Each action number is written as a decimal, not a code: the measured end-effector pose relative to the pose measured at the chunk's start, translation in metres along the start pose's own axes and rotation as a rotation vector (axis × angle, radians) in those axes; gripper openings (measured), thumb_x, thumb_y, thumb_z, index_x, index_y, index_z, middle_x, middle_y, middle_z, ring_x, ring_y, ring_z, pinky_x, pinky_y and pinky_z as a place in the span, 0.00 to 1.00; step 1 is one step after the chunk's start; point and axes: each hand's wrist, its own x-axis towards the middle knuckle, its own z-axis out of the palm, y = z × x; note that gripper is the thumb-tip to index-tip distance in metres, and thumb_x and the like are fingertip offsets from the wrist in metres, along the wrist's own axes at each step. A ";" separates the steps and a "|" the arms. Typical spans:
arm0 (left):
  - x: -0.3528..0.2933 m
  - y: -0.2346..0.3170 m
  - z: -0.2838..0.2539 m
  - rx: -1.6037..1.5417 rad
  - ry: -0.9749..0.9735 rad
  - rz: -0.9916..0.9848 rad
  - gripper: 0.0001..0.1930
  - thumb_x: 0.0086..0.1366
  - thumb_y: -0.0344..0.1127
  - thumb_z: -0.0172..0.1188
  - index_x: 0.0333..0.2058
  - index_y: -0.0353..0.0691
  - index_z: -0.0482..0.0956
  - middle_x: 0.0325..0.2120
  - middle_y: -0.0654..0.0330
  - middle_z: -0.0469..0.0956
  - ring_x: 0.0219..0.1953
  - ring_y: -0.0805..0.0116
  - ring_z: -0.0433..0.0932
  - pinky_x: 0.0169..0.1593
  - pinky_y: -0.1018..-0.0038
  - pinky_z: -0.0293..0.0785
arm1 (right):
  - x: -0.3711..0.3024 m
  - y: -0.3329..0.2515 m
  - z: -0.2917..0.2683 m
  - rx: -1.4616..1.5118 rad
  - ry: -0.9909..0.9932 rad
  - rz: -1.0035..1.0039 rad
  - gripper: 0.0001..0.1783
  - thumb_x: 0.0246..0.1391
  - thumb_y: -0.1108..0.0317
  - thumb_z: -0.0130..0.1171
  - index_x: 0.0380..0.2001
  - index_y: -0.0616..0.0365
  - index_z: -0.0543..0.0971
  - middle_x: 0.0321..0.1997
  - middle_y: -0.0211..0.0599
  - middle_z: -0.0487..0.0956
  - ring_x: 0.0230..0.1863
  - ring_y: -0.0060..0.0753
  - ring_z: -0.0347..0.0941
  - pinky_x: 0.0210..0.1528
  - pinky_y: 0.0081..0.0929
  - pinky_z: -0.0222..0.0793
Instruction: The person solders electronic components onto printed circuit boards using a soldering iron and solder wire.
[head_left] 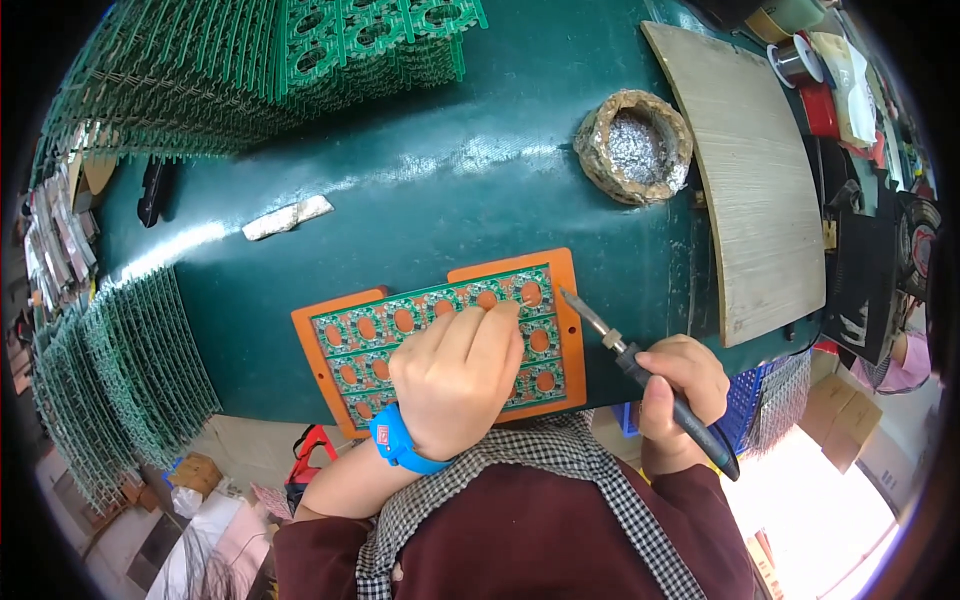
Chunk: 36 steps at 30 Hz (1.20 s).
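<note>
Toward the near edge of a green tabletop, a panel of small circuit boards, set within an orange tray and partly hidden from above. Over the panel, the left hand, knuckles up, fingers curled under, with a blue band at the wrist; impossible to tell about anything pinched beneath. Around the handle of a soldering iron, the closed thumb and fingers of the right hand, with the tip aimed at the tray's right border, near the left fingertips; touching or merely above, unclear.

Likeliest trouble: a burn, through a slip of the iron toward those curled fingers, given so little room between. Next, a scorched border or marred board, from letting the tip sink or drag. Possibly also a skewed tray, from leaning too hard on one side. Hard to see under the left hand, hence some chance of touching a wrong spot.

Beyond the tray, a pale folded piece; farther right, a rough round pot with silvery contents, beside a grey board. Could be knocked by a wide swing of the iron. Off to the left, stacked green panels; perhaps prone to snagging on a sleeve.
</note>
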 end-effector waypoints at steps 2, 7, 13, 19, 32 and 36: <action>0.002 0.003 -0.005 -0.135 -0.013 -0.033 0.08 0.50 0.21 0.64 0.30 0.37 0.79 0.19 0.61 0.75 0.16 0.68 0.72 0.19 0.75 0.64 | -0.003 0.002 0.004 0.109 0.115 -0.052 0.21 0.55 0.56 0.61 0.40 0.66 0.77 0.21 0.40 0.78 0.20 0.34 0.76 0.23 0.25 0.72; -0.003 0.007 -0.011 -0.386 -0.052 -0.064 0.07 0.52 0.19 0.63 0.30 0.36 0.79 0.19 0.61 0.74 0.17 0.72 0.72 0.20 0.77 0.64 | 0.007 -0.006 0.009 0.262 -0.076 0.129 0.23 0.55 0.60 0.60 0.50 0.62 0.73 0.34 0.46 0.82 0.31 0.38 0.81 0.30 0.27 0.76; -0.007 0.011 -0.016 -0.539 -0.146 -0.080 0.06 0.52 0.27 0.65 0.30 0.40 0.79 0.19 0.61 0.73 0.18 0.64 0.74 0.22 0.72 0.69 | 0.013 -0.005 0.032 0.206 -0.043 -0.131 0.19 0.42 0.80 0.67 0.40 0.58 0.75 0.31 0.41 0.82 0.30 0.38 0.80 0.31 0.27 0.77; -0.017 0.000 -0.027 -0.474 -0.260 -0.030 0.05 0.52 0.28 0.65 0.29 0.40 0.80 0.19 0.61 0.74 0.20 0.64 0.76 0.23 0.72 0.70 | 0.009 -0.013 0.015 0.148 -0.213 -0.053 0.17 0.42 0.80 0.66 0.39 0.58 0.77 0.27 0.36 0.80 0.25 0.34 0.78 0.26 0.25 0.74; -0.001 -0.006 -0.024 0.016 0.038 0.085 0.13 0.43 0.22 0.63 0.32 0.37 0.81 0.20 0.63 0.66 0.21 0.70 0.71 0.20 0.74 0.65 | -0.014 -0.012 -0.004 0.387 0.217 0.242 0.29 0.44 0.49 0.68 0.39 0.62 0.75 0.30 0.42 0.76 0.27 0.32 0.73 0.28 0.25 0.67; 0.001 -0.001 -0.013 -0.036 0.032 0.025 0.12 0.46 0.19 0.65 0.32 0.37 0.81 0.19 0.61 0.68 0.19 0.65 0.69 0.22 0.71 0.64 | -0.010 -0.009 -0.008 0.142 0.065 0.086 0.13 0.42 0.70 0.64 0.33 0.64 0.77 0.24 0.41 0.77 0.23 0.34 0.73 0.24 0.25 0.68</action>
